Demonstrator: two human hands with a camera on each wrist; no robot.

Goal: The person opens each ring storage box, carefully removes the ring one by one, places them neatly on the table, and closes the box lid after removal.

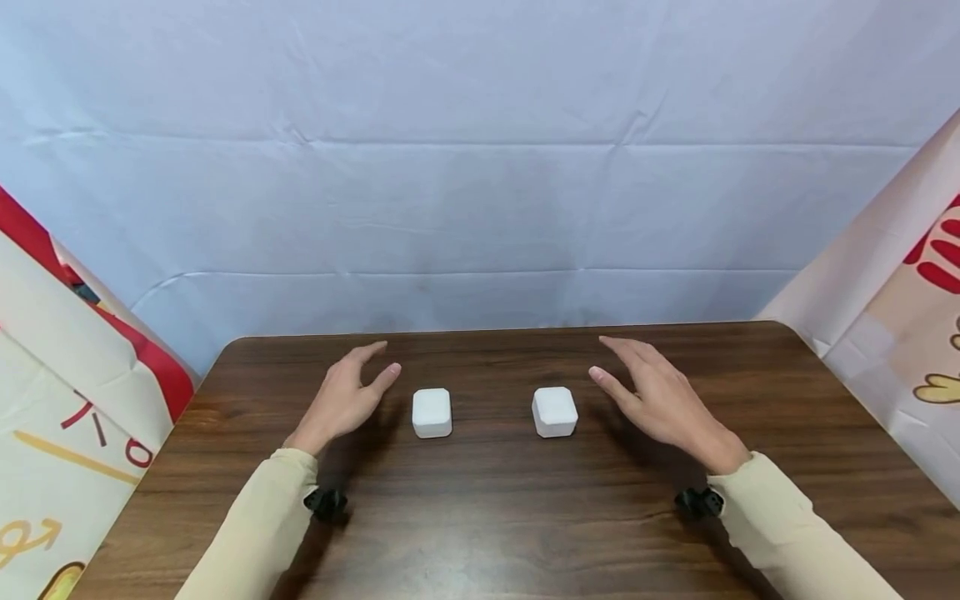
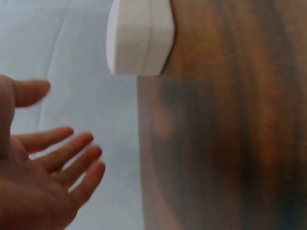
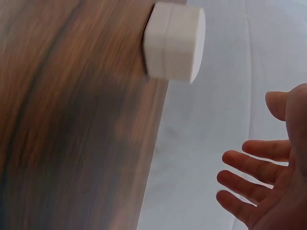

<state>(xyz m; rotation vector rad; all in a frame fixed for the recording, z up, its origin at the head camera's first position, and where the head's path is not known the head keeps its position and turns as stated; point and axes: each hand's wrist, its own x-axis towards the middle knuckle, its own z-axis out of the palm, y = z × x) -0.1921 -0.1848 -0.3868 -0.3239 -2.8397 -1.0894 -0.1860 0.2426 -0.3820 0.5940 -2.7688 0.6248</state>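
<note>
Two small white boxes with cut corners sit apart on the brown wooden table, a left box [image 1: 432,413] and a right box [image 1: 555,412]. To the left of the left box, my left hand [image 1: 347,398] hovers over the table with fingers spread and nothing in it. My right hand [image 1: 663,400] is held the same way to the right of the right box, its thumb toward the box. A seam runs around the side of the left box [image 2: 141,36] in the left wrist view, and around the right box [image 3: 173,42] in the right wrist view.
The wooden table [image 1: 480,533] has rounded far corners. Behind it hangs a pale creased cloth [image 1: 465,208]. Printed cloths hang at the left [image 1: 82,417] and right [image 1: 915,350] sides. Small black devices sit at the left cuff [image 1: 326,503] and right cuff [image 1: 701,502].
</note>
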